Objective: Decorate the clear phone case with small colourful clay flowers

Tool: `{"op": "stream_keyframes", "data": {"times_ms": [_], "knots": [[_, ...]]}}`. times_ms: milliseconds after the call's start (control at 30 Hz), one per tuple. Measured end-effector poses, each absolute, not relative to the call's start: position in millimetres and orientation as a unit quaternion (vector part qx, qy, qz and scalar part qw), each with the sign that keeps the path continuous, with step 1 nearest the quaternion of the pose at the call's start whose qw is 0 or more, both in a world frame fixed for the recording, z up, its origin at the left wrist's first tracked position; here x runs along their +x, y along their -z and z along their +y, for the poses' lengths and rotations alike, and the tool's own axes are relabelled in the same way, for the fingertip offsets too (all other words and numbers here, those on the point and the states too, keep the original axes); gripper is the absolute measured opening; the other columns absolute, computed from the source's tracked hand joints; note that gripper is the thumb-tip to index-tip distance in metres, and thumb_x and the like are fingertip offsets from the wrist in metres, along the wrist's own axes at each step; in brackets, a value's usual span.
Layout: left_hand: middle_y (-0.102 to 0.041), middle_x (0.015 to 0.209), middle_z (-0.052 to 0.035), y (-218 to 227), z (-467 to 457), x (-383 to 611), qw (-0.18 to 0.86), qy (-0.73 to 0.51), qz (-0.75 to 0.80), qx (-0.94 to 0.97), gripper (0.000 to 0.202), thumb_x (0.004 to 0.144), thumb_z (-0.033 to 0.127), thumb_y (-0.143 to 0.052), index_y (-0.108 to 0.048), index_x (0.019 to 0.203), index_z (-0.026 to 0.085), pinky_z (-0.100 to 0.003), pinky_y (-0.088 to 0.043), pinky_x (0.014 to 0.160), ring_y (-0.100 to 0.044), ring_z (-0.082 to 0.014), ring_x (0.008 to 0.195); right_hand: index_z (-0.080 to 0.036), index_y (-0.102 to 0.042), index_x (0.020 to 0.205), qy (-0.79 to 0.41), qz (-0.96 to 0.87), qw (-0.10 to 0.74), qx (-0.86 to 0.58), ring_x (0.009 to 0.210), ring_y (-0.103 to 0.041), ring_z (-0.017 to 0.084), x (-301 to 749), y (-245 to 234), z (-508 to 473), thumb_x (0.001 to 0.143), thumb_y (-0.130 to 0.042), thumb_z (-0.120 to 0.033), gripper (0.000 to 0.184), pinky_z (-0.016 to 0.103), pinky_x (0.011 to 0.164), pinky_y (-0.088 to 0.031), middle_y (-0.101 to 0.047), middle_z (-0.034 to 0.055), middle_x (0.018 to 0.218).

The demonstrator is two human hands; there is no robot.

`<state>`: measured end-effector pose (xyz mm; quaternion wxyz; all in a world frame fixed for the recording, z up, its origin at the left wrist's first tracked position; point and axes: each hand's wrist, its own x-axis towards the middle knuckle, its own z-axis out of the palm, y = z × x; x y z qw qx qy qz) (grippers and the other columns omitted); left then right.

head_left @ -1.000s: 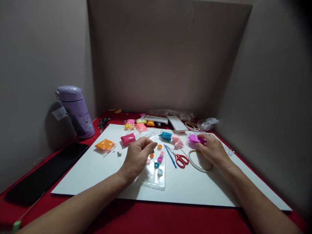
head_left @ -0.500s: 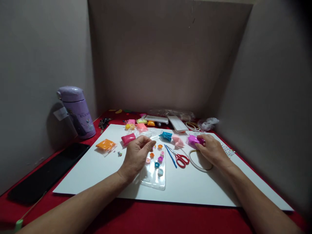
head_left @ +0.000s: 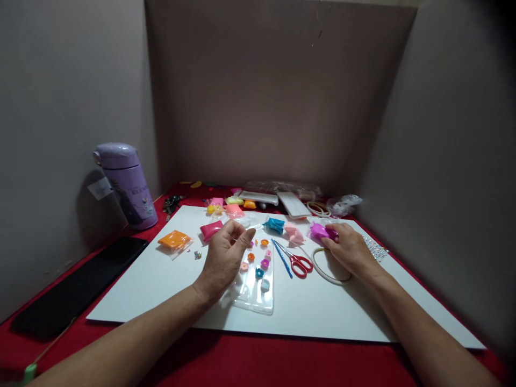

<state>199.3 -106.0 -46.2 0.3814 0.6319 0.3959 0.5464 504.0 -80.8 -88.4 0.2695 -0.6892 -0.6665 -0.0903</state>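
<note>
My left hand [head_left: 226, 252] is raised over the left part of a clear phone case [head_left: 253, 306], thumb and fingers pinched together. Whatever they hold, if anything, is hidden. Small clay flowers in several colours, among them a teal flower [head_left: 259, 273] and a magenta flower [head_left: 265, 263], sit on the case. Further right, my right hand [head_left: 350, 248] has its thumb and fingers closed on the right end of a purple clay packet [head_left: 318, 230]. Red-handled scissors [head_left: 300, 266] and a blue modelling tool [head_left: 282, 260] lie between the hands. A pale ring-shaped band [head_left: 328, 277] lies below the right hand.
A white board [head_left: 153, 290] covers the red cloth. Orange [head_left: 175, 239], crimson [head_left: 212, 230], teal [head_left: 276, 225] and pink [head_left: 294, 234] clay packets lie on it. Rhinestones [head_left: 377, 249] are at right. A purple bottle [head_left: 128, 185] and black phone [head_left: 80, 285] stand and lie left.
My left hand has shifted very slightly left. My right hand stays at the purple clay packet, with its fingers barely moved.
</note>
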Motion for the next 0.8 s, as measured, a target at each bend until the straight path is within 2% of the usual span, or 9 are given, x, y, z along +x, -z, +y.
{"op": "stream_keyframes", "data": {"times_ms": [133,267,500,667,800], "knots": [[-0.057,0.065,0.0023,48,-106,199,0.395,-0.538,0.390,0.634,0.024,0.082,0.037,-0.063,-0.057,0.071,0.016,-0.023,-0.044,0.061,-0.054,-0.0112,0.064,-0.016,-0.066,0.092,0.092,-0.659,0.263,-0.699,0.078,-0.060,0.022,503,88,-82,0.086,-0.052,-0.039,0.027,0.031,0.066,-0.042,-0.063,0.0102,0.092],[-0.058,0.062,0.0017,50,-107,198,0.399,-0.528,0.391,0.639,0.025,0.082,0.037,-0.061,-0.059,0.069,0.015,-0.024,-0.044,0.060,-0.054,-0.0111,0.061,-0.019,-0.067,0.093,0.089,-0.660,0.251,-0.703,0.079,-0.061,0.022,500,87,-83,0.087,-0.053,-0.040,0.027,0.030,0.063,-0.041,-0.064,0.0084,0.093],[-0.062,0.065,0.0002,50,-106,202,0.444,-0.512,0.392,0.622,0.022,0.069,0.032,-0.075,-0.059,0.067,0.016,-0.026,-0.046,0.057,-0.057,-0.0129,0.060,-0.020,-0.067,0.097,0.130,-0.643,0.278,-0.702,0.087,-0.062,0.025,495,83,-87,0.085,-0.053,-0.036,0.024,0.031,0.061,-0.040,-0.062,0.0087,0.103],[-0.062,0.066,-0.0001,51,-109,202,0.321,-0.519,0.359,0.706,0.011,0.069,0.019,-0.074,-0.063,0.068,0.017,-0.027,-0.046,0.062,-0.054,-0.0131,0.063,-0.020,-0.067,0.095,0.153,-0.650,0.326,-0.669,0.079,-0.061,0.021,490,79,-91,0.086,-0.052,-0.036,0.023,0.032,0.062,-0.042,-0.062,0.0066,0.102],[-0.061,0.068,-0.0006,52,-109,202,0.237,-0.523,0.310,0.758,0.012,0.071,0.015,-0.073,-0.061,0.069,0.017,-0.028,-0.046,0.063,-0.054,-0.0140,0.066,-0.020,-0.067,0.089,0.156,-0.661,0.374,-0.632,0.076,-0.061,0.020,485,75,-94,0.088,-0.051,-0.037,0.023,0.033,0.064,-0.045,-0.063,0.0064,0.097]]}}
